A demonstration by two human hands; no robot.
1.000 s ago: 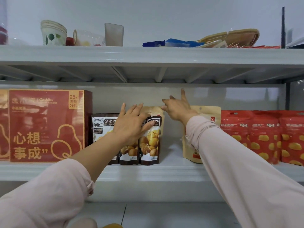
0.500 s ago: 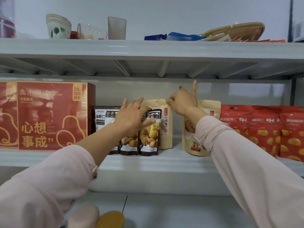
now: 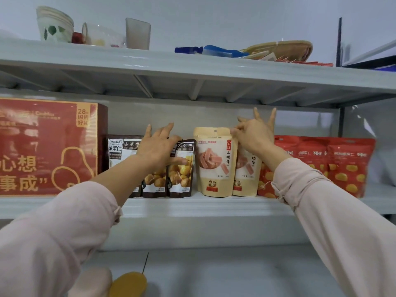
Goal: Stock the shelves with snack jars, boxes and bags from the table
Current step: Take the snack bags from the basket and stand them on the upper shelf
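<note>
**Middle tier nearly stocked; straightening pouches**

Already standing in a row along the grey metal middle shelf [image 3: 192,205]: at far left a large red cardboard gift box [image 3: 49,146] with gold print, next the dark brown chestnut pouches [image 3: 182,170] of glossy film, then two tan pouches [image 3: 215,161] of kraft paper, then the red printed snack bags [image 3: 342,166] running toward the right end. All upright, set side by side, touching or overlapping.

Left hand [image 3: 159,146] laid over the tops of the dark brown chestnut pouches, fingers straight and spread, thumb against the front of the rightmost one; pressing rather than clasping. Right hand [image 3: 254,133] pinching with thumb and forefinger at the top edge of the tan pouches, just where one overlaps the other, remaining fingers stretched upward; impossible to tell which of the two.

Judged as squaring up goods already placed, not setting down new ones, so well advanced for this tier. On the top shelf [image 3: 192,61]: stacked paper bowls [image 3: 54,23], a frosted plastic cup [image 3: 138,33], a woven straw tray [image 3: 282,49]. Surface out of view, so no telling how many jars, boxes or bags remain there. No jar to be seen on this tier.
</note>
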